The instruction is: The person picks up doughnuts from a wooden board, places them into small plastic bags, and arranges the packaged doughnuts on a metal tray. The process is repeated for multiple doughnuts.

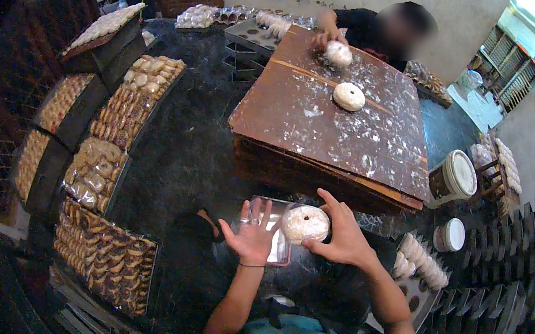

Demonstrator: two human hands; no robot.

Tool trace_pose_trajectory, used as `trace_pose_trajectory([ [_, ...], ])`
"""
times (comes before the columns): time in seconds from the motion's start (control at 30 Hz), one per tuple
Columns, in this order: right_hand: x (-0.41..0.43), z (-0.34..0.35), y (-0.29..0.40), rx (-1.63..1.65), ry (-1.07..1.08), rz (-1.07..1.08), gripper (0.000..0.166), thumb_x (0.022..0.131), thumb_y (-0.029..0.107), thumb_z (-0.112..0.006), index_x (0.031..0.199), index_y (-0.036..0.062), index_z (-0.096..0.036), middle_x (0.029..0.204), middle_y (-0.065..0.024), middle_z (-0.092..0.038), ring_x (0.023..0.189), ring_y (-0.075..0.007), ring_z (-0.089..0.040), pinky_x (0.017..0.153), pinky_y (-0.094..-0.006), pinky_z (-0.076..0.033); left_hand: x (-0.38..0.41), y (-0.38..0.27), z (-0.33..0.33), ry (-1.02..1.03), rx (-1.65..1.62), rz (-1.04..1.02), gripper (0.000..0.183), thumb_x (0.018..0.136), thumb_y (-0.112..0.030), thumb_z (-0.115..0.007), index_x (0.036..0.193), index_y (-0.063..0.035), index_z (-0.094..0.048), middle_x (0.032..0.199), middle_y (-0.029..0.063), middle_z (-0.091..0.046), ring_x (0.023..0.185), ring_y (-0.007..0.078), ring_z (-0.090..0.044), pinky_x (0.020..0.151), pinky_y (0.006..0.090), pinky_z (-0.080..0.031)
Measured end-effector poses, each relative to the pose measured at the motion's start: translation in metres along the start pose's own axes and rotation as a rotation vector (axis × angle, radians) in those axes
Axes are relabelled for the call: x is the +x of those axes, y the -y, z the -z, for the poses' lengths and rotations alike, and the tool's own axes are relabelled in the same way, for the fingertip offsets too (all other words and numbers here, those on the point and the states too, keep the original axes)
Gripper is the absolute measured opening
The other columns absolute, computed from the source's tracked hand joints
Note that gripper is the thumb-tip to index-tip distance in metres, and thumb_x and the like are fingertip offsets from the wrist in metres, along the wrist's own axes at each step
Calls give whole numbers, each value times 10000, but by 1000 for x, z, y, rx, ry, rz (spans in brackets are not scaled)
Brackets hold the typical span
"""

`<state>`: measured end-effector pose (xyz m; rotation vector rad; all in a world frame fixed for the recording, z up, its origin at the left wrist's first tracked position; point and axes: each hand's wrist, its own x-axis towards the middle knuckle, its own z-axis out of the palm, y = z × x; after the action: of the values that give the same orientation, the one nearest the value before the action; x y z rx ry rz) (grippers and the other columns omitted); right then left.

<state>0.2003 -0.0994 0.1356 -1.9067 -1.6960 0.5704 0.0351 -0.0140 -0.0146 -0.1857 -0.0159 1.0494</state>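
Observation:
My right hand (346,238) grips a round, white-powdered doughnut (306,227) by its right side, thumb below and fingers above. A small dark hole shows in the doughnut's top. Just left of it, my left hand (252,237) is spread palm up with nothing in it. Clear plastic bags (279,250) lie on the dark table under and between my hands, partly hidden by them. On the floury wooden board (302,121) ahead sits another powdered doughnut (349,96).
Across the board, another person's hand (329,38) touches a wrapped doughnut (339,54). Trays of wrapped pastries (104,257) line the left. Lidded buckets (460,174), wrapped white doughnuts (423,259) and stacked dark metal trays (482,320) stand at right. The board's stack has a raised front edge.

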Motion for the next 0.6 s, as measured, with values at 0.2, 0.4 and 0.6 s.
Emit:
trace_pose_trajectory([
  [0.2, 10, -48, -13, -277, -85, 10, 966, 616, 456, -721, 1366, 28, -288, 1113, -193, -548, 1041, -370, -487, 958, -527, -319, 10, 7, 21, -153, 84, -46, 719, 799, -717, -377, 1212, -148, -525, 1247, 77, -514, 1216, 316, -411, 1006, 530, -301],
  [0.4, 2, -75, -34, 364, -90, -269, 873, 692, 202, -736, 1402, 50, -251, 1206, -176, -514, 1130, -282, -460, 926, -386, -378, 14, -3, 36, -333, 178, -74, 769, 764, -629, -518, 1257, -42, -451, 1291, 153, -472, 1217, 329, -422, 988, 625, -300],
  [0.6, -23, -133, -73, 830, -271, -419, 556, 781, 74, -667, 1290, 53, -442, 989, -90, -626, 893, -138, -569, 784, -272, -449, 12, -17, 21, -172, 282, -42, 757, 783, -556, -519, 1326, -51, -373, 1362, 139, -401, 1270, 339, -355, 1022, 648, -219],
])
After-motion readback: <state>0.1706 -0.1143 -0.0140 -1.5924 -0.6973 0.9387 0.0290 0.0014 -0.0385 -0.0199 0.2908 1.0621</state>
